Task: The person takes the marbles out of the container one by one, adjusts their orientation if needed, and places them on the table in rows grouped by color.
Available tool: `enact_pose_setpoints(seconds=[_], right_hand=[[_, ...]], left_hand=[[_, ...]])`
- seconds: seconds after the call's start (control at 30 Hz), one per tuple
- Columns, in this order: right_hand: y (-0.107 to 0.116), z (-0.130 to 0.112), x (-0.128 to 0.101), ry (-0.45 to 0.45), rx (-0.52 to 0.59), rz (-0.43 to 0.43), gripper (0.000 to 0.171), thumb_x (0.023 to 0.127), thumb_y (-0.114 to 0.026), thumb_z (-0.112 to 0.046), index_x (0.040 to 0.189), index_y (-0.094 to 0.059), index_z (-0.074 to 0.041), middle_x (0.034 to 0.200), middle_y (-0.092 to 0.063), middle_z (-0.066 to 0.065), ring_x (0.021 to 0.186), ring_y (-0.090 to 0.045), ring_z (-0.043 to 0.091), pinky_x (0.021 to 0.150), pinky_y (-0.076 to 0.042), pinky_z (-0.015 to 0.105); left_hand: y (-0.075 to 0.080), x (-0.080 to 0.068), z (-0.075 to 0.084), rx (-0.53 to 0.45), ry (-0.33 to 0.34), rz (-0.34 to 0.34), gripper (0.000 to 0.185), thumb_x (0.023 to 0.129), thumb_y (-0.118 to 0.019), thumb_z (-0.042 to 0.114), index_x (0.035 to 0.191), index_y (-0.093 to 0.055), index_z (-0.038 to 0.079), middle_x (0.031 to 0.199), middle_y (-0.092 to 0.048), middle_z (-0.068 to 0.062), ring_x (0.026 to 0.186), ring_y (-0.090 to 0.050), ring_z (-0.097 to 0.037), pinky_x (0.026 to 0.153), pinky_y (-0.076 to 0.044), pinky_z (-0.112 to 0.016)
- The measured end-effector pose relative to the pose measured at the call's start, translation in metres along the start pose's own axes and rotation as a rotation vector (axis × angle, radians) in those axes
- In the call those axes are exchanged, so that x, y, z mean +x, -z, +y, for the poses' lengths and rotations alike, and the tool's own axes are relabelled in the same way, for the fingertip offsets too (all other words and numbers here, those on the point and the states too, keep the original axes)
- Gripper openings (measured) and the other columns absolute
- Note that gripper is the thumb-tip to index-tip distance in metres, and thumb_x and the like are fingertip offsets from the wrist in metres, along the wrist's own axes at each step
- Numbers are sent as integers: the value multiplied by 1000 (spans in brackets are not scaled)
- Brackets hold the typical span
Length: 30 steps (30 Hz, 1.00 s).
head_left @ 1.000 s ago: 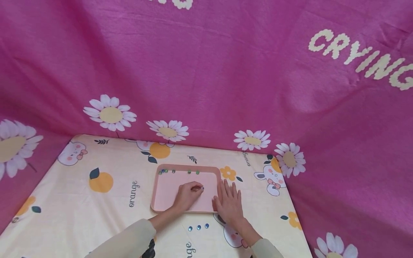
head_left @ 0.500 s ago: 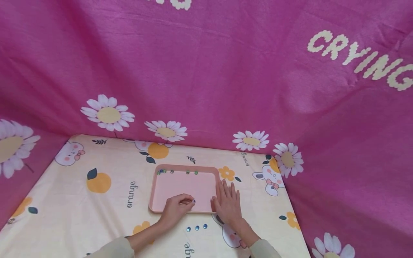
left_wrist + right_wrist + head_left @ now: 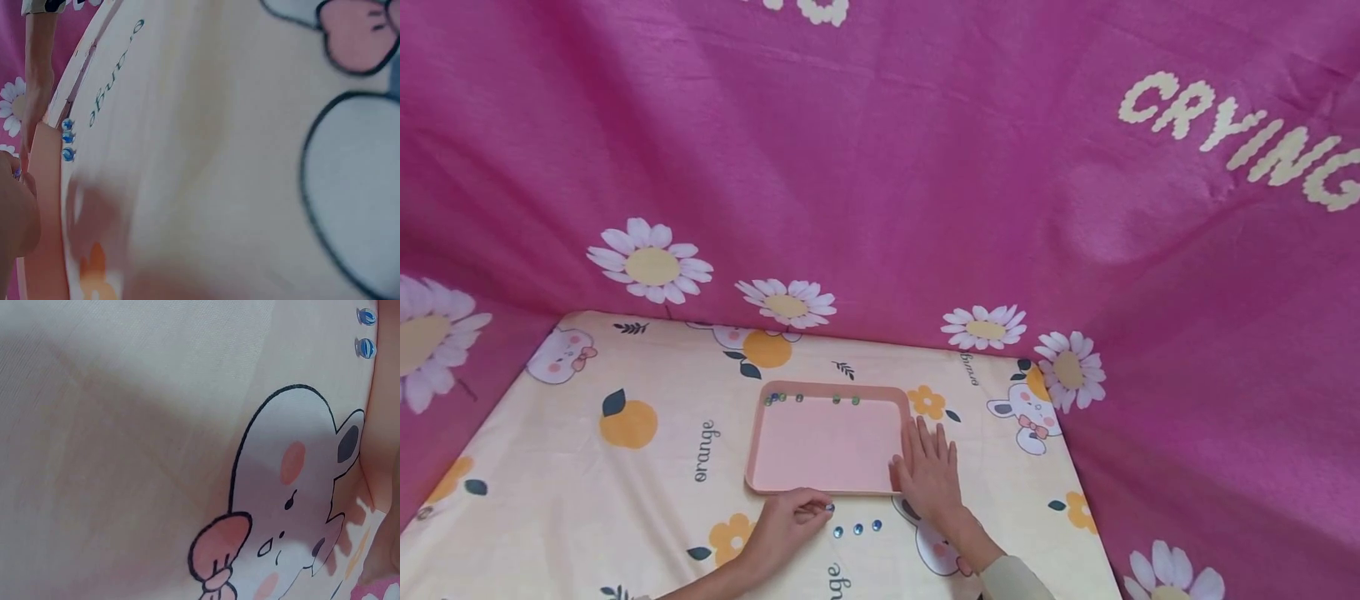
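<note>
Setting a glass bead down in the row of blue beads by the tray's near edge.

The pink tray (image 3: 827, 446) lies mid-table on the printed tablecloth (image 3: 587, 500). The right hand (image 3: 929, 477) rests flat at its near right corner, fingers straight and together. The left hand (image 3: 786, 525), just off the near edge, pinches a bead (image 3: 830, 507); next, I judge, it needs releasing beside the blue beads (image 3: 857, 528).

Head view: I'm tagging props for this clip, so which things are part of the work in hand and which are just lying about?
In the work:
- left hand, pinching a bead
- three blue beads on the cloth
- pink tray
- beads along the tray's far edge
- right hand, flat at the tray's right edge

Lying about:
- printed tablecloth
- pink daisy backdrop
</note>
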State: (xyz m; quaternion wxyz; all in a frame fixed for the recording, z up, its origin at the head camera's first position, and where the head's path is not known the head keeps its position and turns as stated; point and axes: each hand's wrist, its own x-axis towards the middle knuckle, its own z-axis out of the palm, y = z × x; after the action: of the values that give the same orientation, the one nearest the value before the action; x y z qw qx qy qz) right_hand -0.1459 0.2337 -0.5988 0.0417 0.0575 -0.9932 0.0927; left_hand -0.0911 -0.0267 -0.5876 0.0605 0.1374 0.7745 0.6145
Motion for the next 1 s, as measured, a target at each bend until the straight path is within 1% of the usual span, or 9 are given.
enact_pose_setpoints(seconds=[0.13,0.37,0.57,0.67,0.8,1.0], right_hand=[[-1,0,0,-12,-6,-4,70,101,-46,-47,159,-27,-13,164,-22,11,149,-12,41,115,-14,65],[-3,1,-1,-6,-8,4,69,101,-47,-45,158,-29,-11,163,-23,13,149,-13,43,114,-15,66],[-4,1,-2,-9,-4,2,70,101,-47,-45,159,-27,-11,164,-22,12,149,-12,43,115,-13,66],[-4,1,-2,-12,1,0,70,101,-47,-45,159,-27,-12,164,-22,12,149,-11,43,115,-13,66],[-3,0,-2,-10,10,4,70,100,-48,-46,159,-27,-13,164,-22,11,149,-12,42,115,-13,66],[-2,0,-1,-8,-8,-4,71,101,-46,-48,159,-26,-14,164,-22,11,149,-11,42,115,-13,65]], left_hand=[[2,-7,-4,4,6,-20,15,88,-75,5,103,-73,1,93,-71,0,83,-69,-9,73,-57,-21],[4,-17,-16,35,76,-50,14,89,-75,10,101,-73,5,89,-70,3,80,-69,-8,71,-57,-21],[5,-24,-22,51,102,-63,12,88,-75,10,100,-72,6,87,-69,5,77,-67,-6,70,-57,-21],[5,-25,-24,61,102,-62,12,89,-75,9,100,-72,7,87,-69,6,77,-67,-5,70,-57,-21],[4,-26,-24,77,94,-46,13,88,-75,8,100,-72,7,88,-68,6,78,-68,-5,70,-56,-20],[4,-26,-28,98,98,-45,13,88,-75,8,101,-72,8,89,-68,7,78,-67,-4,69,-56,-20]])
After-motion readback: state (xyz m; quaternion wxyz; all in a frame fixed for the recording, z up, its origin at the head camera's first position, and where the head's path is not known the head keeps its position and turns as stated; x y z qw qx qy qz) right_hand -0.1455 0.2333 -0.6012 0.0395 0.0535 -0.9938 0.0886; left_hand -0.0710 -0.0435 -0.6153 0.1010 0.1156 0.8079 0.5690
